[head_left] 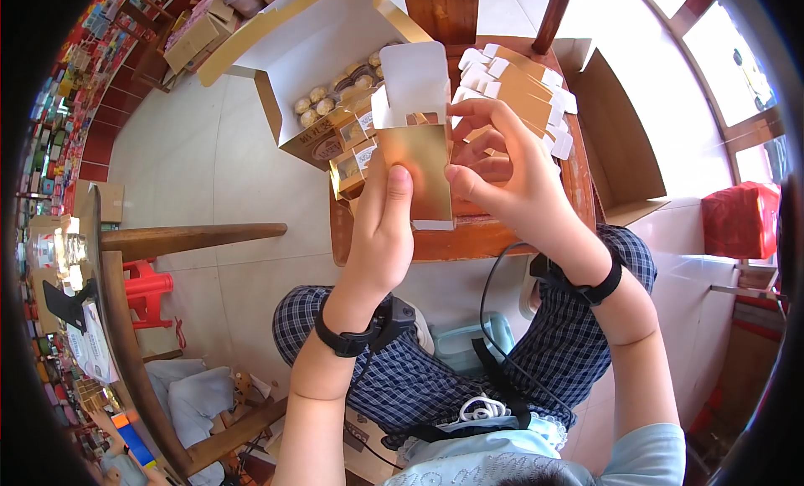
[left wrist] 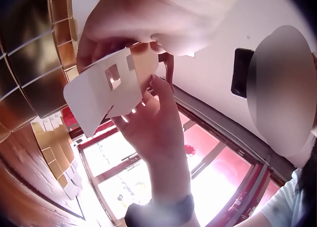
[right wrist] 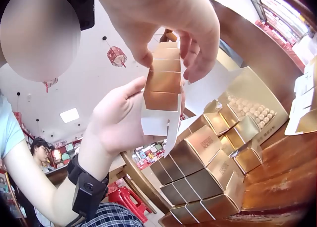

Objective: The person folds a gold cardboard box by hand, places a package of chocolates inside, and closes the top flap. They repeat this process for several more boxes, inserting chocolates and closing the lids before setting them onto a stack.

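A small gold carton [head_left: 429, 172] with a raised white flap [head_left: 423, 67] is held up over the wooden stool. My left hand [head_left: 387, 222] grips it from the left, thumb flat on the gold face. My right hand [head_left: 511, 164] is at its right side with fingers loosely bent and spread, thumb tip right at the carton's edge. In the left wrist view, the white inner side of the carton [left wrist: 126, 81] shows a cut-out window. Folded gold boxes [right wrist: 198, 172] are stacked beside the hands. Flattened gold cartons [head_left: 523, 84] lie at the stool's far right.
Behind the stack, an open large box [head_left: 293, 34] holds gold-wrapped balls [head_left: 314, 105]. The wooden stool [head_left: 494, 239] stands before the person's knees. An open brown cardboard box [head_left: 620, 143] and a red bag [head_left: 741, 220] are to the right.
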`<state>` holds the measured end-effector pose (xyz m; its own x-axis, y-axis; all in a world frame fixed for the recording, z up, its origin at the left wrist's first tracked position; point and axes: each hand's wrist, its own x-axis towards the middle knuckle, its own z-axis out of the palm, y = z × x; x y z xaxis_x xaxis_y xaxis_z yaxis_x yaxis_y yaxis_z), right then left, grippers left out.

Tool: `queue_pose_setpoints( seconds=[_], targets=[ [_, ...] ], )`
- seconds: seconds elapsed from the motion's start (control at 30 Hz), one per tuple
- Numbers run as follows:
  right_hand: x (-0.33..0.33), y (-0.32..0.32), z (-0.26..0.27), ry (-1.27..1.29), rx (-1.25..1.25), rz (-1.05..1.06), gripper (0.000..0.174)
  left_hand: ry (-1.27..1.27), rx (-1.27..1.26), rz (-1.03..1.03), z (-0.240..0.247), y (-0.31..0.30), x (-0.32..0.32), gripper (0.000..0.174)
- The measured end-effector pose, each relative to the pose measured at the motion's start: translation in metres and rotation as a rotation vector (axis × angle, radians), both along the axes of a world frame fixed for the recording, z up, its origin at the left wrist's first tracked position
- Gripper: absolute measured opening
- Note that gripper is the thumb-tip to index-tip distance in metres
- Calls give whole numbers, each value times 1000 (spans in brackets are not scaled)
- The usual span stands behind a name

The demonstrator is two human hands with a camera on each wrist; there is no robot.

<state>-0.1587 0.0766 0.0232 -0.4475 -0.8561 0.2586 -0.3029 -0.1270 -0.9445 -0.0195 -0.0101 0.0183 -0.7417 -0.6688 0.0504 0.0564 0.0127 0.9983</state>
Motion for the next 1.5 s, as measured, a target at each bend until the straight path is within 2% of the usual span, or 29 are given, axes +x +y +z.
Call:
queue_pose_setpoints(
  seconds=[0.17,0.23,0.3,0.4,0.47,0.57,0.73,0.83,0.97,1.07,1.13,1.27,1.37,1.5],
  targets=[
    [10,-3,-1,-38,-70,-68,51,7,-147,5,-8,-1,-4,48],
    [9,-5,0,-171,-122,-49,57,48,-193,8,-8,-4,-6,54],
    [7,-3,4,-164,-138,-2,59,180,-205,-25,-4,-9,-5,63],
    [2,-2,1,-181,-151,84,59,151,-224,-58,1,-13,-2,65],
    [1,-1,0,-206,-147,126,57,188,-239,-34,-1,-14,-2,60],
    [0,1,0,-277,-156,191,49,124,-164,-113,3,-14,1,56],
    [-2,2,-8,-222,-124,149,37,153,-304,-107,1,-14,1,44],
    [-1,1,-7,-131,-158,111,35,151,-393,-99,3,-16,1,42],
    [-1,4,-5,-135,-134,111,34,151,-383,-93,2,-15,2,41],
    [1,3,-6,-262,-169,141,35,178,-282,-70,-3,-11,0,43],
    [6,2,-4,-320,-223,70,39,328,-238,-15,-6,-11,-4,45],
    [-1,4,-1,-286,-215,100,39,219,-149,-121,4,-11,2,45],
    [-6,5,0,-218,-95,194,37,168,-205,-130,1,-13,2,43],
    [-9,7,1,-350,-106,180,28,122,-241,-132,0,-12,2,40]
  ],
)
